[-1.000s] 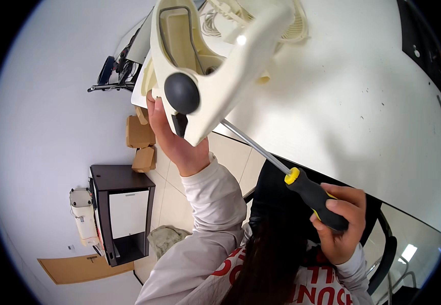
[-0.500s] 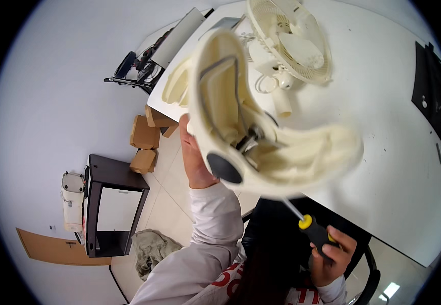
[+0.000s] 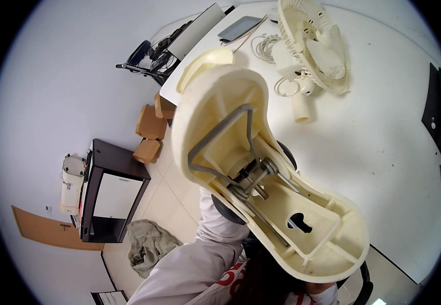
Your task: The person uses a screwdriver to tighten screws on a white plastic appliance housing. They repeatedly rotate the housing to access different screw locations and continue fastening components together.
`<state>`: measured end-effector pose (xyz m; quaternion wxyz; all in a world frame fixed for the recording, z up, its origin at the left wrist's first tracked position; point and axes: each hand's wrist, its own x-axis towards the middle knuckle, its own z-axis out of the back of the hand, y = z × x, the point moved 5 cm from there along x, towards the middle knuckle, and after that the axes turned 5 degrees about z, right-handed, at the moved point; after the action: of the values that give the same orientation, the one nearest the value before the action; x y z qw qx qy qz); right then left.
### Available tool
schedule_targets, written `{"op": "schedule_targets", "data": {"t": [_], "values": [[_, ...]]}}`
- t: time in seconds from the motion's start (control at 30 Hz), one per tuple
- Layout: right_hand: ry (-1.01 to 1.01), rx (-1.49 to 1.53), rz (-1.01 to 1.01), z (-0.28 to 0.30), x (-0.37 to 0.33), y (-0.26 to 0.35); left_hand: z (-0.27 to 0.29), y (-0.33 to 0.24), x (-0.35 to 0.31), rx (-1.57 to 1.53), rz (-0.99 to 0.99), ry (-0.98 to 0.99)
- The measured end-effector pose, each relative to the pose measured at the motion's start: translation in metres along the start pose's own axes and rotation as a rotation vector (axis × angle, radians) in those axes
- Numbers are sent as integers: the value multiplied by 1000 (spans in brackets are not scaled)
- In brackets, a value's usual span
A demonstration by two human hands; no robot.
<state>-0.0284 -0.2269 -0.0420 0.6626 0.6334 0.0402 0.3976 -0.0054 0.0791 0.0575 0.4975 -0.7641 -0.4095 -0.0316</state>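
A large cream clip base of a fan [image 3: 325,203] is held up in front of me, tilted, its ribbed hollow inside facing me. Inside it are a bent grey wire [image 3: 215,133], a metal spring with a pin [image 3: 259,190] and a keyhole-shaped opening. Black round knobs [image 3: 228,209] sit on its sides. My left forearm [image 3: 220,223] runs up behind the base, which hides the left hand. Of my right hand [image 3: 321,287] only a sliver shows below the lower end; its fingers are hidden. Something dark with a bit of yellow shows through the opening.
On the white table [image 3: 378,132] lie a fan head with grille and blades [image 3: 330,58], a cream tube [image 3: 301,109], a coiled cable [image 3: 265,50], a curved cream part [image 3: 208,61] and a grey tray [image 3: 241,28]. A black mat [image 3: 438,112] lies right; cardboard boxes [image 3: 151,122] stand left.
The clip base has turned and swung downward, now showing its inside fully. The left hand has gone out of sight behind it. The right hand and its yellow-black screwdriver are now mostly covered.
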Motion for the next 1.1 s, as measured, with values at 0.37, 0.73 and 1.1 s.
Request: {"op": "schedule_targets", "data": {"t": [0.37, 0.73, 1.1], "values": [[-42, -52, 293, 5, 40, 28, -7, 12, -3, -91, -9, 16], [-68, 110, 254, 8, 32, 28, -9, 13, -5, -118, -17, 21], [-139, 189, 222, 12, 31, 30, -10, 13, -8, -132, -39, 30]]}}
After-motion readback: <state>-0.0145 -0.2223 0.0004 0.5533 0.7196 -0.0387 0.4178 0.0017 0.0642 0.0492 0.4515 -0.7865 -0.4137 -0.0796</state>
